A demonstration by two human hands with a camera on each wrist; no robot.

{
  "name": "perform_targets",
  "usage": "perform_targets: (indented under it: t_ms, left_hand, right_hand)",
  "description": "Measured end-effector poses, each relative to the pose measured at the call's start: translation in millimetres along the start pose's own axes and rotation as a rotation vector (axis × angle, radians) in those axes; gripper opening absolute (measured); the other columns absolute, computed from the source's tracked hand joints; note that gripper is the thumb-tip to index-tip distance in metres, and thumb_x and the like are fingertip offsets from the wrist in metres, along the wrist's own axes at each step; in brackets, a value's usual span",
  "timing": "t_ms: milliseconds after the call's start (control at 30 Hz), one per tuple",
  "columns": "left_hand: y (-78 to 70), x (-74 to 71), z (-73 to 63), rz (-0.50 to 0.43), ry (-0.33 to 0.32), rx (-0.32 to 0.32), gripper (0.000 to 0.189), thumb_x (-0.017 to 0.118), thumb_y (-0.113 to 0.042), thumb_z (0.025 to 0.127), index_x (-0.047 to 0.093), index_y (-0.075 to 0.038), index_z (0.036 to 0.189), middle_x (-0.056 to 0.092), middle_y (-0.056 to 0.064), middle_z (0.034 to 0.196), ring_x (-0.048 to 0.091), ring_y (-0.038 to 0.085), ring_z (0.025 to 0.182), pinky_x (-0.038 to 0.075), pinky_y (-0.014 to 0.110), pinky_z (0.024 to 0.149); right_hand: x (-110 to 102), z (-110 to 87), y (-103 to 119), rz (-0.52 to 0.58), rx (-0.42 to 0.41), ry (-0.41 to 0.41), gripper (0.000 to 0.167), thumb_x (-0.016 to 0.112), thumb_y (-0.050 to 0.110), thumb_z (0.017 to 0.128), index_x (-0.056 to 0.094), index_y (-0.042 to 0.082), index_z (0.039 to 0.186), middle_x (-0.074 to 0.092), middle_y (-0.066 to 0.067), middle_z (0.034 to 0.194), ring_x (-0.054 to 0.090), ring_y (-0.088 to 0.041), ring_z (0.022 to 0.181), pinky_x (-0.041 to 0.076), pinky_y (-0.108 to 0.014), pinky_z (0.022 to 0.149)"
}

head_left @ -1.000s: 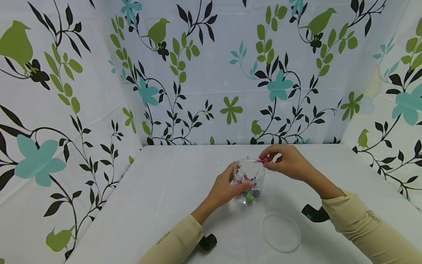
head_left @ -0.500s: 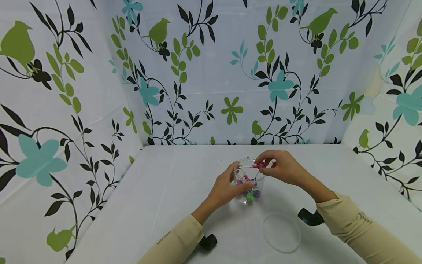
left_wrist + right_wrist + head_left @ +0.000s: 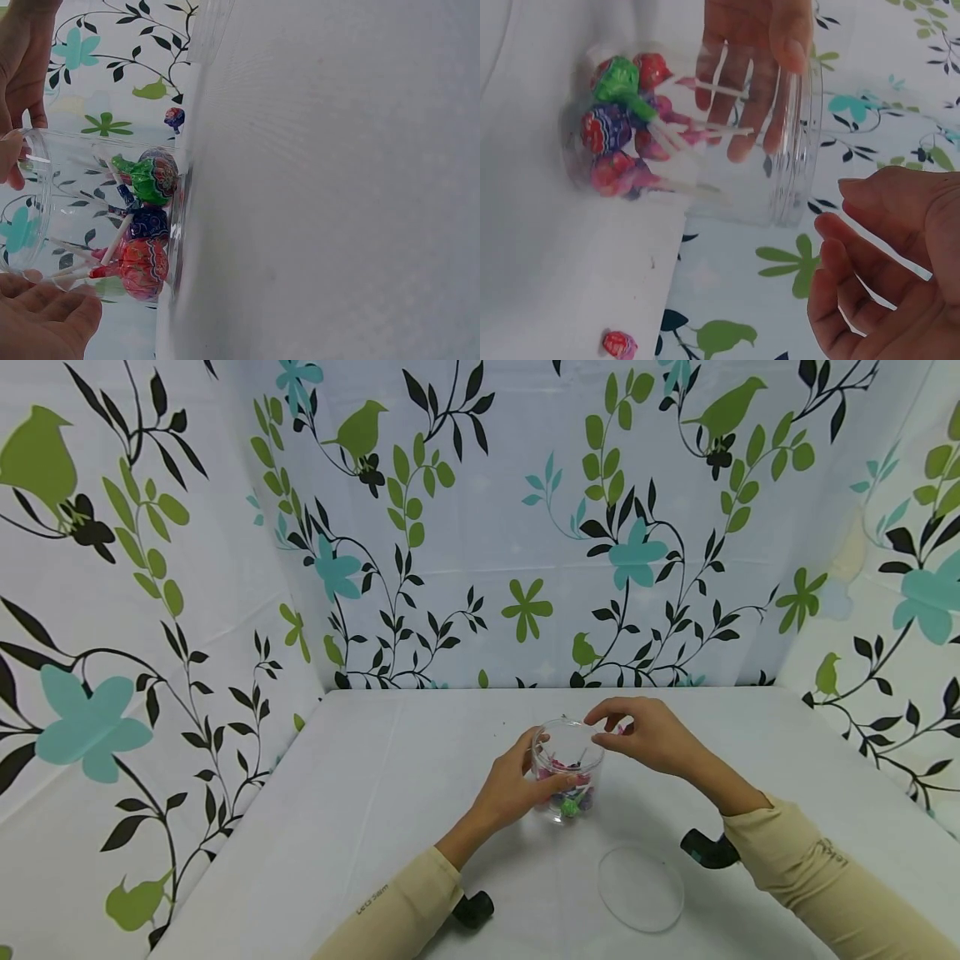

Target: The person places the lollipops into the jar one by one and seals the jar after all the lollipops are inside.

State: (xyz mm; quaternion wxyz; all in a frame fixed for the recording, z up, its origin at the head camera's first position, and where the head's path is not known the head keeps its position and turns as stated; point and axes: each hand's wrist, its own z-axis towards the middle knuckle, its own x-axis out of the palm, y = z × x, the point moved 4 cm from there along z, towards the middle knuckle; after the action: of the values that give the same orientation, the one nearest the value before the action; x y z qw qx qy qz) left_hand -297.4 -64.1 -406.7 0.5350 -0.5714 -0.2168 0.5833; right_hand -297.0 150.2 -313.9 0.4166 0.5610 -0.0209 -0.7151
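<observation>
My left hand [image 3: 522, 785] grips a clear plastic jar [image 3: 561, 747], thumb across its front, fingers behind. Several lollipops lie inside, heads down on the bottom with white sticks slanting up; a green-wrapped lollipop [image 3: 617, 80], a purple-and-red lollipop [image 3: 604, 129] and a red lollipop [image 3: 142, 268] show best. At the jar's right rim is my right hand [image 3: 651, 735], fingers bent loosely, nothing between thumb and fingertips in the right wrist view. One more lollipop [image 3: 620, 344] lies on the table outside the jar, mostly hidden behind the right hand in the head view.
A round clear lid [image 3: 641, 889] lies flat on the white table [image 3: 375, 810], in front of the jar to the right. Patterned cloth [image 3: 450, 527] walls the table at the back and sides. A dark camera [image 3: 474, 911] sits under the left sleeve, another [image 3: 708, 849] under the right.
The pink lollipop held by my right hand came over the jar's mouth and was let go into it. The right hand has drawn back slightly to the rim. The left hand stays put.
</observation>
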Motion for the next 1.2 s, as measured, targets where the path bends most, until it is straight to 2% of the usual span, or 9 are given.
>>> perform_targets:
  t_ms: [200,467,700,1000,1200]
  left_hand:
    - [1.0,-0.7,-0.6,-0.002,0.007,0.010,0.083,0.078,-0.055,0.090,0.039,-0.029,0.159,0.056,-0.008,0.147,0.049,0.026,0.141,0.043,0.054,0.110]
    - [0.9,-0.1,-0.8,0.010,0.001,-0.009,0.087,0.077,-0.057,0.089,0.037,-0.026,0.161,0.052,-0.002,0.153,0.049,0.029,0.141,0.044,0.055,0.109]
    - [-1.6,0.7,-0.1,0.013,0.001,-0.005,0.087,0.077,-0.056,0.090,0.037,-0.024,0.161,0.052,0.001,0.154,0.049,0.031,0.141,0.044,0.056,0.109]
    - [-2.3,-1.1,-0.8,0.016,0.004,0.000,0.088,0.077,-0.055,0.090,0.037,-0.023,0.161,0.050,0.005,0.156,0.049,0.032,0.141,0.044,0.056,0.109]
    - [-1.9,-0.7,-0.8,0.014,0.001,-0.005,0.087,0.078,-0.054,0.090,0.038,-0.023,0.161,0.052,0.001,0.154,0.049,0.032,0.141,0.045,0.055,0.108]
  right_hand:
    - [-9.1,1.2,-20.9,-0.027,0.072,-0.051,0.017,0.075,0.010,0.096,0.076,0.007,0.113,0.073,-0.007,0.107,0.067,-0.025,0.094,0.060,-0.048,0.083]
    - [-8.5,2.1,-56.3,-0.004,0.193,-0.041,0.022,0.073,0.010,0.097,0.073,0.004,0.119,0.072,-0.015,0.115,0.065,-0.033,0.105,0.059,-0.051,0.084]
    - [-5.2,5.4,-80.7,-0.025,0.198,-0.039,0.023,0.073,0.006,0.096,0.073,0.002,0.119,0.072,-0.017,0.116,0.067,-0.033,0.103,0.057,-0.054,0.087]
    - [13.2,14.3,-110.9,-0.021,0.296,-0.006,0.027,0.070,0.004,0.097,0.070,-0.004,0.122,0.070,-0.022,0.118,0.066,-0.038,0.106,0.058,-0.051,0.088]
    - [28.3,19.3,-122.4,-0.040,0.309,0.038,0.025,0.070,0.003,0.095,0.070,-0.006,0.119,0.071,-0.023,0.112,0.065,-0.038,0.101,0.059,-0.047,0.080]
